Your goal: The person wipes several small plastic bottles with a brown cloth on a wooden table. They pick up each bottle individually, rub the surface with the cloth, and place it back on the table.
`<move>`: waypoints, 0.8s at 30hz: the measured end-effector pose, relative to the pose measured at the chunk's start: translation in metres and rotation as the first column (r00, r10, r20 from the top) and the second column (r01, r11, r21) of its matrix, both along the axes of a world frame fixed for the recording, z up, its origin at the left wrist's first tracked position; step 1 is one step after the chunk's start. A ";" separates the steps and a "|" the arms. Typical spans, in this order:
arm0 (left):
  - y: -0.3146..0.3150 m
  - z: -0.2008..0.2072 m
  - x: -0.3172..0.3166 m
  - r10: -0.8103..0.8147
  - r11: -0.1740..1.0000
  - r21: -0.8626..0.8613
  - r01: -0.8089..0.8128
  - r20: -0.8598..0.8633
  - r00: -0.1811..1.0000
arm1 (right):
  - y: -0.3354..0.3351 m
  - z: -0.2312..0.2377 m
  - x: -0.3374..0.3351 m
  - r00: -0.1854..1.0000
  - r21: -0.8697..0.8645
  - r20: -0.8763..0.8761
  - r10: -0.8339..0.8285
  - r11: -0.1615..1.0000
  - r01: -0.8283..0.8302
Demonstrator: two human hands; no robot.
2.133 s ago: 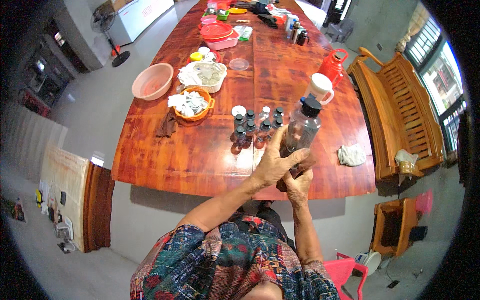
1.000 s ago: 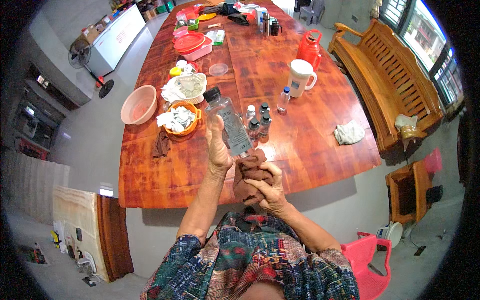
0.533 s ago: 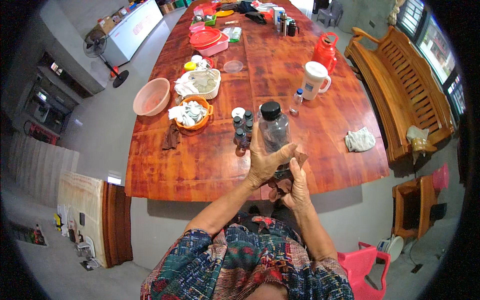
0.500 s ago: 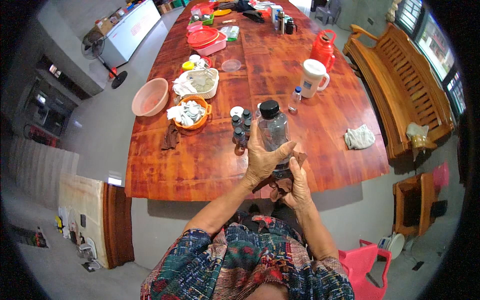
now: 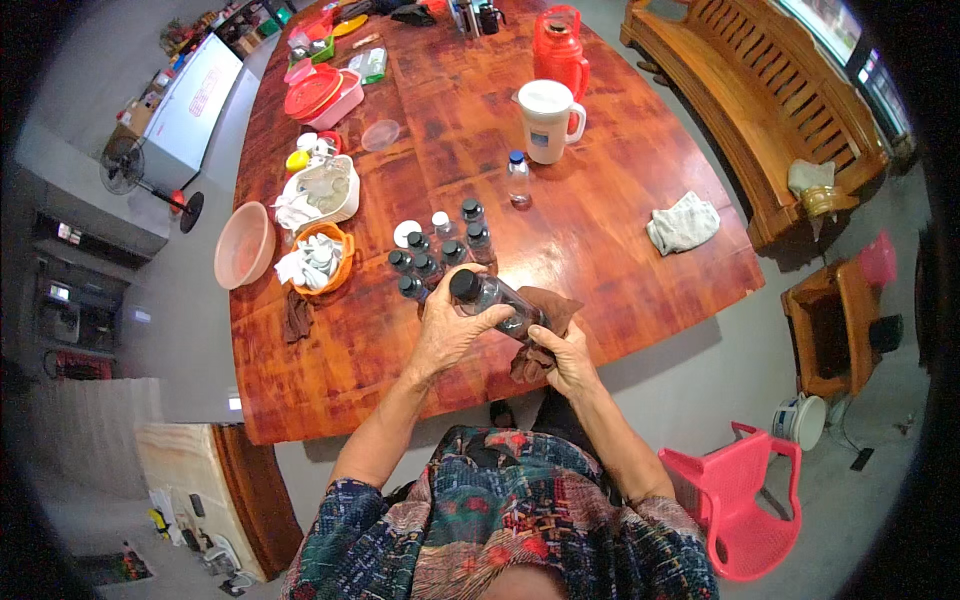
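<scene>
A clear bottle with a black cap (image 5: 492, 303) is tilted over the table's near edge, its cap toward the upper left. My left hand (image 5: 448, 325) wraps round its capped end. At the bottle's base, my right hand (image 5: 566, 355) presses a brown cloth (image 5: 545, 305) against it, with the thumb on top. Just beyond my left hand stand several small clear bottles with dark caps (image 5: 427, 265) in a close group. Next to them are a white-capped bottle (image 5: 440, 222) and a white round lid (image 5: 407, 233).
Ahead on the wooden table (image 5: 620, 290) stand a blue-capped bottle (image 5: 518, 182), a white pitcher (image 5: 546, 135) and a red thermos (image 5: 558, 60). A folded cloth (image 5: 684, 224) lies right. Leftward are an orange basket (image 5: 338, 272), a white basket (image 5: 345, 195) and a pink basin (image 5: 246, 246).
The bottle has gone from nearly upright to tilted, its cap swinging left and down. More of the brown cloth shows at its base. The whole view has turned to the right.
</scene>
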State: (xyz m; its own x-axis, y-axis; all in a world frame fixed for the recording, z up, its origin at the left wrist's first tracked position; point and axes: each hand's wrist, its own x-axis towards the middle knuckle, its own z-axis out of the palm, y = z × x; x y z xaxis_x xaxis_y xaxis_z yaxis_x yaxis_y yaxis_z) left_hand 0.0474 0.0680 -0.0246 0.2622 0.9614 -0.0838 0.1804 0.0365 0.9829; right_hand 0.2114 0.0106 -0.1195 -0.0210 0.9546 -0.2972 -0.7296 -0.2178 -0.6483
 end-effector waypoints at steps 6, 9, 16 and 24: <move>0.048 -0.038 0.028 -0.021 0.998 -0.058 0.024 0.050 0.998 | 0.042 -0.025 0.027 0.995 -0.034 0.064 -0.071 0.997 0.073; 0.070 -0.053 0.044 0.011 0.997 -0.074 -0.001 0.134 0.991 | 0.067 -0.034 0.051 0.996 -0.063 0.084 -0.018 0.998 0.024; 0.107 -0.081 0.076 -0.035 0.999 0.006 0.035 -0.008 0.999 | 0.114 -0.059 0.096 0.993 -0.111 0.113 0.020 0.994 -0.007; 0.149 -0.140 0.128 0.079 0.991 0.130 -0.044 -0.280 0.957 | 0.131 -0.110 0.130 0.952 -0.296 0.301 -0.051 0.944 0.144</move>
State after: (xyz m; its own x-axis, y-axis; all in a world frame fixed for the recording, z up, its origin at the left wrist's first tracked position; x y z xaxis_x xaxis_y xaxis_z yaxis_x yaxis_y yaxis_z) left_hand 0.1753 0.2166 -0.1650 0.1845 0.9824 -0.0281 0.4535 -0.0597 0.8892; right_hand 0.3416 0.1413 -0.2294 0.1976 0.8056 -0.5585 -0.5520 -0.3794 -0.7425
